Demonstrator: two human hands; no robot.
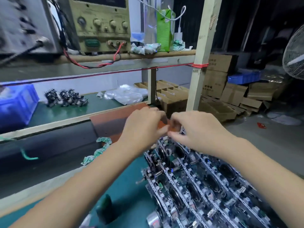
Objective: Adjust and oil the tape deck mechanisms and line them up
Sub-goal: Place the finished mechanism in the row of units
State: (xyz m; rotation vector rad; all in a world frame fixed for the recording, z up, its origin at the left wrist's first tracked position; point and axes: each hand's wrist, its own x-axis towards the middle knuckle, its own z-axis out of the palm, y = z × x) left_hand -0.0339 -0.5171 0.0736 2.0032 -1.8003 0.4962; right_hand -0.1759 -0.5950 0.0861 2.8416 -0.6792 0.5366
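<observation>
Several tape deck mechanisms stand packed in rows on the green bench mat, filling the lower right. My left hand and my right hand meet over the far end of the rows, fingers curled toward each other. The picture is blurred there, and whether either hand holds a mechanism cannot be told. A dark green oil bottle stands on the mat near the front, left of the rows. Another small group of mechanisms sits on the far bench at the left.
A red-brown board lies under my hands. Crumpled rags lie to the left. A blue bin, a plastic bag and divided cartons sit beyond. A power supply stands on the shelf; a wooden post rises at right.
</observation>
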